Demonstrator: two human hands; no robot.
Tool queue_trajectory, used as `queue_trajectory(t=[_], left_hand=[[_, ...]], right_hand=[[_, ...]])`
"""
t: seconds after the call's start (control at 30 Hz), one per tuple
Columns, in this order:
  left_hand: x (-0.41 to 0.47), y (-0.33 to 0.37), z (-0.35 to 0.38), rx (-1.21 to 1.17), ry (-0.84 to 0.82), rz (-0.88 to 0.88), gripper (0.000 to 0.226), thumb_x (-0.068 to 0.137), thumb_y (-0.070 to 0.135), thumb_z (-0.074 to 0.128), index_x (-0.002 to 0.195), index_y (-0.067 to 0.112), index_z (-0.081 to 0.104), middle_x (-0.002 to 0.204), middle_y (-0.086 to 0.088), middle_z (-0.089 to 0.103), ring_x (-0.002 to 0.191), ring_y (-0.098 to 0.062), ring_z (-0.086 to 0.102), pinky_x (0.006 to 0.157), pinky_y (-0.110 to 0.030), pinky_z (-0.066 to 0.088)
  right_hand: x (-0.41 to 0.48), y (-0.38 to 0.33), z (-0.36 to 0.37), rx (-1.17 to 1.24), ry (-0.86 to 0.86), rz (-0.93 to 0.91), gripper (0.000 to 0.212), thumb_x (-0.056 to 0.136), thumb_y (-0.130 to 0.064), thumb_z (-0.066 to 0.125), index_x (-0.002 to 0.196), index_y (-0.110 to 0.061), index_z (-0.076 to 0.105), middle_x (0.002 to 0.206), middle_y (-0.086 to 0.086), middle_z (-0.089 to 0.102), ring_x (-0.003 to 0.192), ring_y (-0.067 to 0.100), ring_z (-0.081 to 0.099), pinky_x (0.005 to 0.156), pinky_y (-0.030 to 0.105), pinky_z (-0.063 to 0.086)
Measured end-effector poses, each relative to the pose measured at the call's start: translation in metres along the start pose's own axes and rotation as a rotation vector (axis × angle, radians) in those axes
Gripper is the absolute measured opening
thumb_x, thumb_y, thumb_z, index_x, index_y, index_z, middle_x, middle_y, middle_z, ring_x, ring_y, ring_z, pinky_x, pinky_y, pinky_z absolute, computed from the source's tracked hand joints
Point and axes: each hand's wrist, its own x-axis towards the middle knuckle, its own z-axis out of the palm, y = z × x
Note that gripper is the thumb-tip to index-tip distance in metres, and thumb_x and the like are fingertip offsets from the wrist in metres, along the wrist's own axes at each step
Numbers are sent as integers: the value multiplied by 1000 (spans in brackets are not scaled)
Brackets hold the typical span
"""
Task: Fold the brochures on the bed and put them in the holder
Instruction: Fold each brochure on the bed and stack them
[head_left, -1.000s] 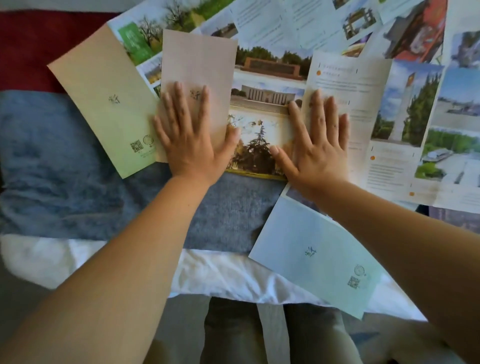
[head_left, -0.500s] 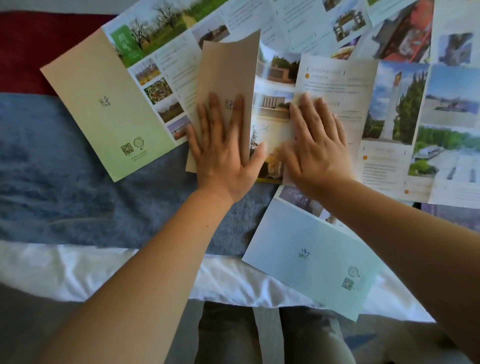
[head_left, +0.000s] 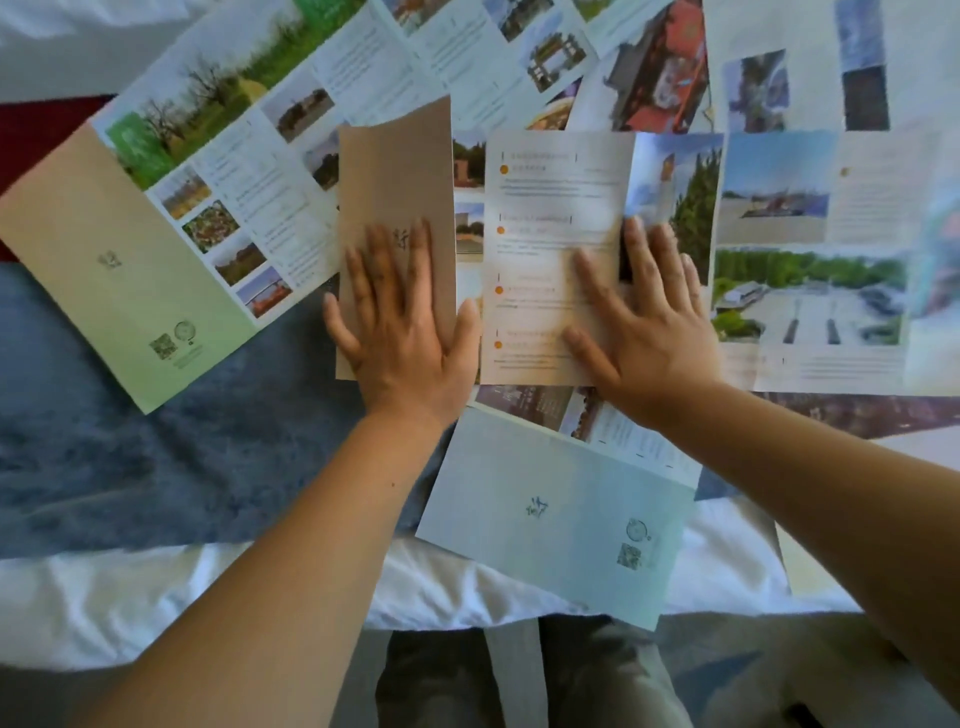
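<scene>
Brochures (head_left: 660, 67) overlap across the bed (head_left: 130, 603) in the head view — at least four, the top ones too tangled to total. The middle brochure (head_left: 550, 208) is mid-fold: the left hand (head_left: 405, 338), flat with fingers spread, presses its tan panel (head_left: 395, 166) over, likely to set the crease, while the right hand (head_left: 647, 322), equally flat, pins the text page against slipping. A green-tan brochure (head_left: 104, 249) and a pale blue brochure (head_left: 561, 519) wait unfolded. No holder shows.

a bedroom: a bed's white sheet (head_left: 156, 587) under a blue blanket (head_left: 130, 441), strewn with brochures (head_left: 218, 171).
</scene>
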Motion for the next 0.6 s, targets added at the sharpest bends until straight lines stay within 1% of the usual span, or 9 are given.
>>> queue_trajectory(t=[0.13, 0.23, 0.3, 0.33, 0.4, 0.47, 0.5, 0.53, 0.6], left_hand=[[-10, 28, 3, -33, 13, 71, 77, 99, 61, 24, 165, 30, 0, 173, -12, 6, 159, -32, 8, 124, -59, 3], [-16, 45, 8, 2, 1, 137, 80, 96, 56, 31, 165, 27, 4, 172, -16, 2, 158, -37, 8, 125, -57, 14], [-17, 56, 11, 25, -11, 150, 81, 95, 54, 33, 165, 26, 5, 172, -17, -1, 158, -39, 5, 125, -58, 15], [-18, 61, 12, 31, -17, 149, 82, 94, 54, 34, 165, 27, 5, 172, -17, -2, 158, -40, 4, 125, -59, 14], [-19, 71, 16, 47, -29, 153, 83, 93, 55, 34, 165, 28, 4, 172, -16, -4, 158, -40, 1, 125, -59, 12], [-21, 79, 20, 57, -45, 156, 83, 92, 56, 33, 165, 29, 2, 172, -14, -6, 158, -40, -2, 126, -59, 9], [-21, 83, 22, 66, -52, 155, 84, 92, 57, 32, 165, 30, 1, 172, -14, -7, 158, -40, -4, 126, -59, 8], [-22, 87, 23, 78, -60, 150, 85, 91, 57, 31, 165, 30, 0, 172, -13, -8, 158, -40, -5, 126, -60, 7], [-23, 96, 25, 96, -67, 133, 84, 91, 58, 27, 165, 30, -1, 172, -14, -8, 158, -41, -6, 125, -62, 7]], right_hand=[[1, 3, 2, 92, 31, -6, 73, 104, -66, 20, 166, -32, 0, 173, 7, -13, 159, 29, -13, 126, 43, -4], [5, 10, -4, 243, 50, 16, 65, 110, -34, 35, 166, -14, 9, 174, 6, 2, 160, 24, -4, 128, 37, -1], [5, 20, -12, 231, 55, -26, 64, 107, -17, 43, 165, -9, 16, 173, 7, 10, 160, 25, 2, 129, 38, 4], [4, 26, -16, 193, 66, -30, 65, 106, -19, 46, 165, -11, 18, 173, 9, 11, 160, 28, 4, 129, 43, 9], [-1, 40, -21, 43, 112, 49, 68, 104, -45, 43, 165, -27, 19, 173, 13, 7, 159, 35, 2, 127, 55, 15], [-7, 56, -22, -65, 108, 130, 76, 98, -74, 28, 164, -43, 9, 173, 15, -4, 159, 39, -5, 127, 58, 8], [-9, 63, -21, -68, 91, 136, 81, 94, -82, 22, 163, -45, 3, 173, 14, -9, 159, 38, -8, 128, 57, 4], [-11, 70, -19, -55, 78, 125, 86, 92, -86, 19, 164, -44, -1, 173, 13, -12, 159, 37, -10, 128, 56, 3], [-13, 78, -10, -25, 78, 95, 87, 94, -83, 15, 165, -37, -2, 173, 11, -13, 159, 35, -11, 128, 54, 3]])
